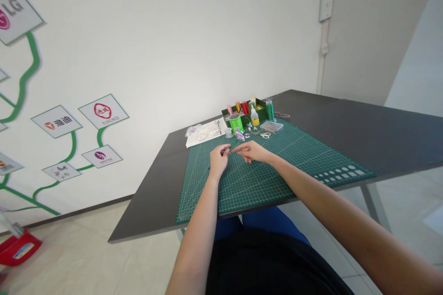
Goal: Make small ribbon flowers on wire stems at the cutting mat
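Observation:
Over the green cutting mat point(256, 179), my left hand point(219, 156) is closed in a pinch. A thin dark green strand point(234, 143) sticks out past its fingertips; whether it is wire or thread I cannot tell. My right hand point(252, 151) comes in from the right, fingertips almost meeting those of the left. Its index finger and thumb look pinched together, and anything between them is too small to make out. Just beyond the hands lie a small purple piece point(240, 136) and white-handled scissors point(265, 135).
Behind the hands stand a bright green can point(236, 123), a yellow-labelled bottle point(254, 117), a dark green box point(262, 113) of coloured spools, and a green tube point(269, 110). A clear case point(272, 126) lies right, white sheets point(206, 132) left. The dark table point(152, 193) meets a wall.

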Motion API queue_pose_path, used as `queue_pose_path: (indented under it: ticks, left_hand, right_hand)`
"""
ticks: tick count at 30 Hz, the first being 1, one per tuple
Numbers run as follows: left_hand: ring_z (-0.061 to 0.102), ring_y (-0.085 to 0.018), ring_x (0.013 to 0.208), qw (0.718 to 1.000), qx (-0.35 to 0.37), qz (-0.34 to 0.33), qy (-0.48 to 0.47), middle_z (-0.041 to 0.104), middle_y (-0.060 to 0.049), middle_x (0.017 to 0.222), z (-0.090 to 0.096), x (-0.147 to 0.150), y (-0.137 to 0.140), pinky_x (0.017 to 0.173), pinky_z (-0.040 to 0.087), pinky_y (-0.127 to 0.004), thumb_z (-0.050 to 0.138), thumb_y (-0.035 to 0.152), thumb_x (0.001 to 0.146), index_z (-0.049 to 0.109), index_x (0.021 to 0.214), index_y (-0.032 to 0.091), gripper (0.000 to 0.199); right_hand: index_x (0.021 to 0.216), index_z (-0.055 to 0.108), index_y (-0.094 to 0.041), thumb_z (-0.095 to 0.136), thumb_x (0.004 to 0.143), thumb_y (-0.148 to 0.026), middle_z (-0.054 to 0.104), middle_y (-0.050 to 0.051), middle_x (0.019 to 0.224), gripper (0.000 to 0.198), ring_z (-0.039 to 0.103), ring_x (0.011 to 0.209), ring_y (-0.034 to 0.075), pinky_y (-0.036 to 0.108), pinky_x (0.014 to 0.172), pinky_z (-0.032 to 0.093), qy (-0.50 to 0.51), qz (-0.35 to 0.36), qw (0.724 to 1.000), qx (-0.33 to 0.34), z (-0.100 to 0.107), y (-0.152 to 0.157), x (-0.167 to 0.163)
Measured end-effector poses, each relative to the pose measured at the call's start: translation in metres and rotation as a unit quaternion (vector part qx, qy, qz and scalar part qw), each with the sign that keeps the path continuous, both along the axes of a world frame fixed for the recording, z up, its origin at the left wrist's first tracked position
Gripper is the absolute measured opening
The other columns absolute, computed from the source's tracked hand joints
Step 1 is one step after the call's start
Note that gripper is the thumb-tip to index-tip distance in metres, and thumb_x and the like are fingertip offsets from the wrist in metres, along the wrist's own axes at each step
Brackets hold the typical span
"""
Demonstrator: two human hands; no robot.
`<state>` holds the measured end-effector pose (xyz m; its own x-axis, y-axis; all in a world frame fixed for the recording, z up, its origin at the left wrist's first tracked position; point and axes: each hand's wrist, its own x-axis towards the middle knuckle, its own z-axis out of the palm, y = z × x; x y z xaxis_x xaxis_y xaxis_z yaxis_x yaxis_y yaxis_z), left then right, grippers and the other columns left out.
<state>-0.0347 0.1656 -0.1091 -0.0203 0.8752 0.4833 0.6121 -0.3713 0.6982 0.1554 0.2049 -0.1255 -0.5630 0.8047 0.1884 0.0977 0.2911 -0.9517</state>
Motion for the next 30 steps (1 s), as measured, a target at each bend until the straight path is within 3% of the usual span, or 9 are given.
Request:
queue_pose_path:
  ticks: [24, 30]
  left_hand:
    - [0.063, -0.015, 0.073, 1.0, 0.01, -0.016, 0.001, 0.072, -0.005, 0.088, -0.0052, -0.0023, 0.0044, 0.079, 0.053, -0.029, 0.062, 0.004, 0.084, 0.078, 0.104, 0.019, 0.03]
    - [0.06, -0.012, 0.064, 1.0, -0.007, -0.02, -0.022, 0.07, -0.004, 0.087, -0.0051, -0.0017, 0.0036, 0.066, 0.052, -0.025, 0.063, 0.005, 0.083, 0.077, 0.106, 0.018, 0.03]
  right_hand:
    - [0.111, 0.077, -0.012, 0.064, 0.083, -0.017, 0.06, -0.004, 0.044, 0.032, 0.052, 0.036, 0.008, 0.016, 0.039, 0.041, -0.002, -0.016, 1.0, -0.002, 0.0005, 0.0012, 0.0003]
    - [0.114, 0.076, -0.01, 0.061, 0.084, -0.015, 0.06, -0.004, 0.045, 0.034, 0.052, 0.037, 0.008, 0.016, 0.04, 0.041, -0.007, -0.015, 1.0, -0.003, 0.0032, -0.0013, 0.0005]
